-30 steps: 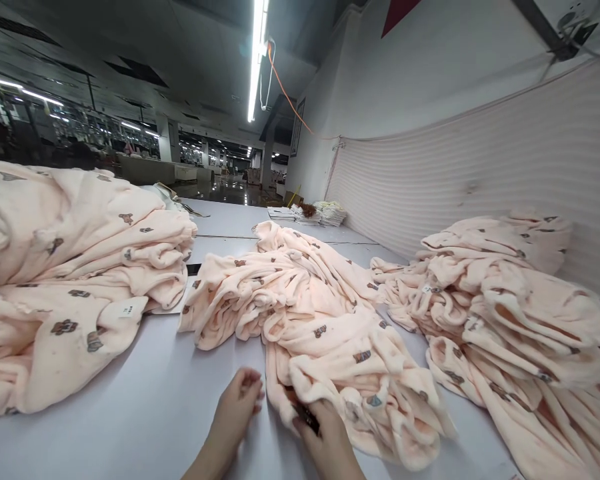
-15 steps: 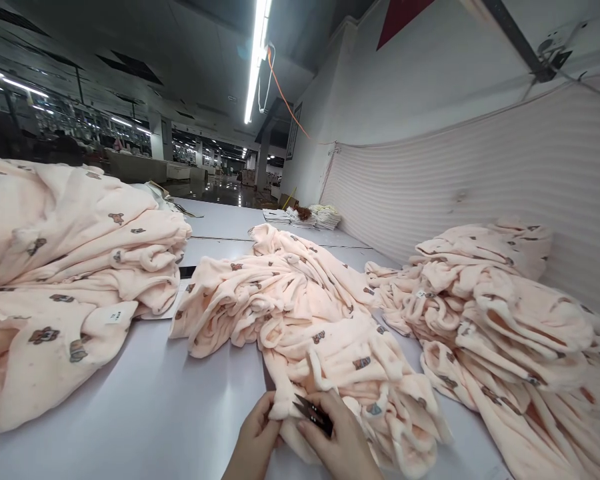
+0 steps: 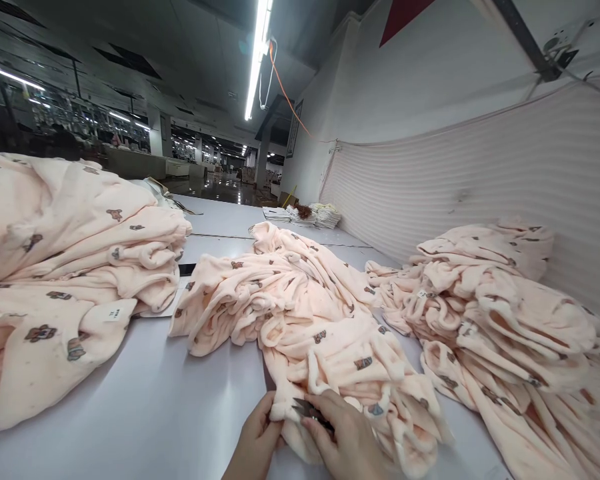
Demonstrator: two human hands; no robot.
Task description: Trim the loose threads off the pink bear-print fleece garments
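A peach fleece garment (image 3: 305, 313) with small bear prints lies bunched on the white table (image 3: 145, 407) in front of me. My left hand (image 3: 255, 443) pinches the garment's near edge at the bottom of the view. My right hand (image 3: 347, 443) rests on the same edge and holds small dark thread snips (image 3: 307, 410), their blades pointing left toward my left hand's fingers.
A tall pile of the same fleece (image 3: 65, 267) fills the left side. Another heap of garments (image 3: 510, 320) lies at the right against a ribbed white wall covering (image 3: 480, 173). Folded white stacks (image 3: 310, 215) sit far back on the table.
My left hand moved right from the bare table and took hold of the garment's edge. My right hand brought the snips up onto that edge. The view shifted slightly.
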